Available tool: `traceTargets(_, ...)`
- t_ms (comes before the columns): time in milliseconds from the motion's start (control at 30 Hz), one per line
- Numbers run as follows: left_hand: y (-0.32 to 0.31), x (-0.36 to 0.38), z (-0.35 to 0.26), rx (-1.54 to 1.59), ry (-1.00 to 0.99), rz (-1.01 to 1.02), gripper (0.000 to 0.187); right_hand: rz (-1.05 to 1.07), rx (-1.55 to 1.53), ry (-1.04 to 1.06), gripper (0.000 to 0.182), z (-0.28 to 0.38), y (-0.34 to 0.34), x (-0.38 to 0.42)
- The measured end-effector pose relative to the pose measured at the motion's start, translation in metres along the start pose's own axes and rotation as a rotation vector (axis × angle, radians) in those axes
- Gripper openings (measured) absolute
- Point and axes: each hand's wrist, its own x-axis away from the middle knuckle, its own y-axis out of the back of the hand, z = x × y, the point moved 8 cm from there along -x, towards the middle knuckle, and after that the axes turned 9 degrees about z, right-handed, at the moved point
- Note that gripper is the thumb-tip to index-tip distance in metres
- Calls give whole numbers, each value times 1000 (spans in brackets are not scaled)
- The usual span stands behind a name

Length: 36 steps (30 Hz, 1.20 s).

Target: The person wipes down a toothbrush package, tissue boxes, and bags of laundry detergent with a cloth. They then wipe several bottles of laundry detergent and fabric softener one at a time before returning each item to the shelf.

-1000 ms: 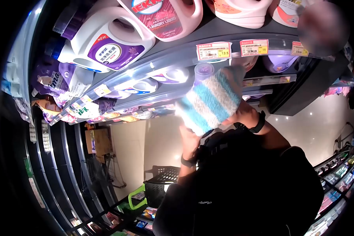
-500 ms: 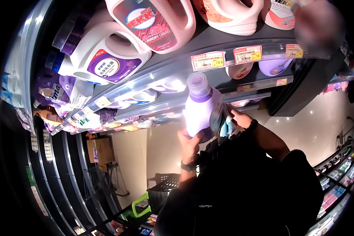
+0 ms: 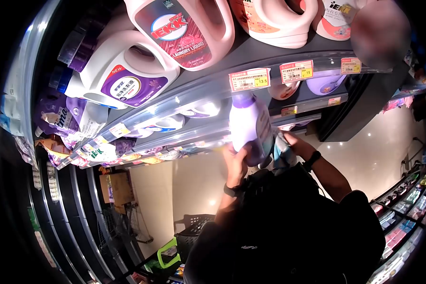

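Note:
My left hand is closed around the lower part of a purple laundry detergent bottle. The bottle stands upright in front of the shelf, and its cap is mostly hidden behind the upper shelf's edge and a price tag. To the right of the bottle, my right hand grips a crumpled blue-grey cloth, apart from the bottle's side. Part of the right hand's fingers is hidden by the cloth.
Pink and white detergent jugs line the upper shelf. On the lower shelf stand more bottles, among them a purple one. A dark basket with a green handle is below left, near a cardboard box. Stocked racks are at right.
The bottle has moved slightly right and toward the lower shelf, so its cap is now largely covered. My right hand with the cloth has drawn a little away from the bottle's side.

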Motion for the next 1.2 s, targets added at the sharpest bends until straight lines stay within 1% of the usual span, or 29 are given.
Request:
traceTargets(67, -5, -13, -9, -170, -50, -30, 4, -279, -240, -85, 36, 18, -16, 10)
traceTargets(100, -9, -19, -15, -254, -76, -46, 4, -505, -388, -90, 33, 52, -62, -1)
traceTargets(133, -18, -24, -21, -240, -57, -83, 12, -539, -362, -58, 31, 64, -73, -4)
traceTargets(167, -21, -31, -23, -257, -108, -105, 14, -572, -336, -26, 30, 70, -76, -3)
traceTargets(233, -25, -45, -19, -287, -211, -147, 17, -211, -237, 76, 30, 61, -64, -11)
traceTargets(267, -24, -50, -19, -334, -331, -201, 23, -404, 261, 122, 28, 68, -53, -7)
traceTargets(300, -32, -53, -24, -323, -336, -214, 24, -339, 64, 183, 32, 60, -49, -13)
traceTargets(333, -43, -53, -35, -312, -342, -227, 25, -486, -62, 170, 34, 72, -69, -27)
traceTargets(367, -51, -55, -41, -301, -347, -241, 26, -409, -82, 219, 36, 70, -69, -35)
traceTargets(400, -51, -63, -27, -147, -285, -200, 26, -328, -106, 265, 39, 67, -69, -41)
traceTargets(433, -55, -67, -28, -139, -303, -220, 25, -247, -132, 307, 41, 65, -69, -48)
traceTargets(467, -60, -70, -29, -132, -320, -240, 24, -325, 110, 325, 43, 59, -60, -49)
traceTargets(500, -63, -73, -30, -124, -337, -260, 23, -375, -63, 323, 45, 65, -73, -57)
traceTargets(533, -65, -75, -31, -183, -327, -273, 21, -432, -238, 332, 48, 71, -86, -65)
traceTargets(633, -62, -87, -19, -199, -345, -266, 21, -425, -241, 289, 50, 77, -87, -78)
traceTargets(667, -61, -87, -17, -256, -362, -289, 23, -344, 326, 415, 68, 85, -80, -73)
traceTargets(733, -66, -88, -21, -288, -447, -316, 24, -147, 371, 545, 81, 83, -73, -75)
traceTargets(767, -67, -89, -25, -302, -490, -332, 24, -116, 423, 561, 84, 84, -68, -75)
traceTargets(800, -65, -96, -16, -279, -417, -267, 25, -86, 474, 579, 88, 92, -71, -78)
traceTargets(833, -64, -100, -16, -299, -440, -255, 25, -56, 524, 598, 92, 99, -74, -81)
traceTargets(867, -63, -104, -15, -320, -462, -242, 25, -129, 596, 556, 88, 101, -72, -81)
traceTargets(900, -65, -104, -21, -342, -483, -229, 25, -181, 504, 548, 79, 103, -72, -83)
traceTargets(933, -73, -99, -28, -326, -433, -192, 23, -234, 409, 546, 71, 104, -73, -86)
traceTargets(967, -73, -100, -27, -385, -442, -177, 23, -287, 313, 548, 63, 106, -73, -88)
traceTargets(1067, -71, -110, -21, -588, -501, -144, 23, -348, -304, 523, 54, 88, -49, -102)
traceTargets(1167, -62, -123, -1, -669, -426, 32, 24, -312, -434, 542, 50, 97, -64, -109)
traceTargets(1200, -63, -124, -2, -480, -418, 54, 19, -370, -526, 533, 45, 92, -56, -110)
